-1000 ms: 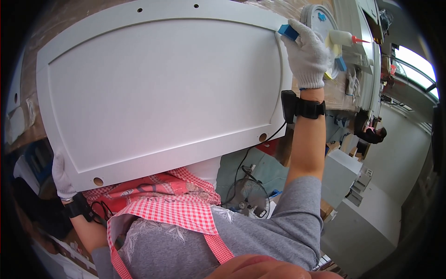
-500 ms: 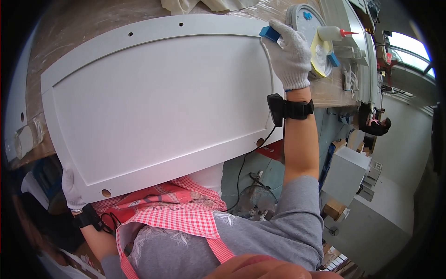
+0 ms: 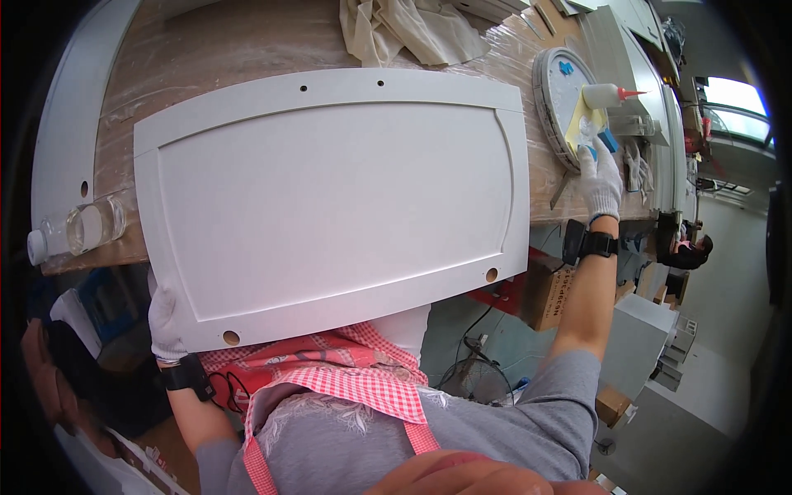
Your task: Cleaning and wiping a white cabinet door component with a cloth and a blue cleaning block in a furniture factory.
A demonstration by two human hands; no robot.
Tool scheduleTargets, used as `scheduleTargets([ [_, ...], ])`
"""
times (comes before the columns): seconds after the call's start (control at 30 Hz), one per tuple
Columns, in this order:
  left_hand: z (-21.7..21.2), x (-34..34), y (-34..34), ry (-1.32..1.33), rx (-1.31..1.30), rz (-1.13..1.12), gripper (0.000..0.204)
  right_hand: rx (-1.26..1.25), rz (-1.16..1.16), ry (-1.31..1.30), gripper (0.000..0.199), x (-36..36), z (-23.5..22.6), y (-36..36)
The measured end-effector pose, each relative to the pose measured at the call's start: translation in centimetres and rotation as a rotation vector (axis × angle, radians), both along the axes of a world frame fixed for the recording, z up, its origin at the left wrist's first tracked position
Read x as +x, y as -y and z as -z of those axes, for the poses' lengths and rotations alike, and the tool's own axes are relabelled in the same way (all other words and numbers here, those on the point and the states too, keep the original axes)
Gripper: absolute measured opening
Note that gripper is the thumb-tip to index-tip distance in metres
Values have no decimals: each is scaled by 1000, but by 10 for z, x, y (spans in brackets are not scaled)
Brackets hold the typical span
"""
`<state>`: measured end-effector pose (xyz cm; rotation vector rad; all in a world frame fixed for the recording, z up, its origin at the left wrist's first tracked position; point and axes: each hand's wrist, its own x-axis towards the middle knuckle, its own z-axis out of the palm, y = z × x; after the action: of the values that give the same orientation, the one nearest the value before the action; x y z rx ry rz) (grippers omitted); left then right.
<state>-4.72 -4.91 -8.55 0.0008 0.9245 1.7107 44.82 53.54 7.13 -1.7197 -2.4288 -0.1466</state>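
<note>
A white panel [image 3: 346, 198], like a cabinet door with a raised frame, lies before me over the near edge of the table. My left hand [image 3: 167, 323], in a white knitted glove, is closed on its near left corner; the fingertips are partly hidden. At the right, my gloved right hand [image 3: 601, 181] reaches to a round grey-white lid [image 3: 546, 111]. A small blue block [image 3: 586, 153] sits at its fingertips, over a yellow sheet [image 3: 574, 132] with whitish stuff on it. Another blue block [image 3: 608, 140] rests beside the fingers. A white squeeze bottle [image 3: 601, 96] with a red tip lies on the lid.
A clear bottle [image 3: 95, 224] lies at the table's left edge, near another white board [image 3: 70, 132]. Beige cloth [image 3: 404, 33] lies at the back. White gloves [image 3: 635, 169] are right of the lid. A cardboard box [image 3: 551, 293] stands below the table at the right.
My right hand has moved from the panel's far right corner to the lid, carrying the blue block. My left hand stays at the panel's corner. The whole view has shifted.
</note>
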Motion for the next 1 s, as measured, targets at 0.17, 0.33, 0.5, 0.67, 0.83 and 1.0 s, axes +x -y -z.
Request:
scheduleTargets([
  [0.17,0,3,9,-39,16,-20,54,-240,-407,-282,58,-156,-68,65],
  [0.33,-5,14,-5,48,15,-12,59,-325,-648,-208,70,-297,-37,51],
  [0.5,-17,25,-24,19,32,23,60,-174,-260,-101,77,-380,24,33],
  [0.67,-26,27,-30,-171,-113,96,51,27,-306,2,60,-370,53,13],
  [0.83,-29,31,-33,-106,-22,40,49,-388,-450,-611,36,-362,-21,112],
  [1.0,-34,27,-47,-146,-36,116,52,-294,-904,-307,53,-407,-7,191],
])
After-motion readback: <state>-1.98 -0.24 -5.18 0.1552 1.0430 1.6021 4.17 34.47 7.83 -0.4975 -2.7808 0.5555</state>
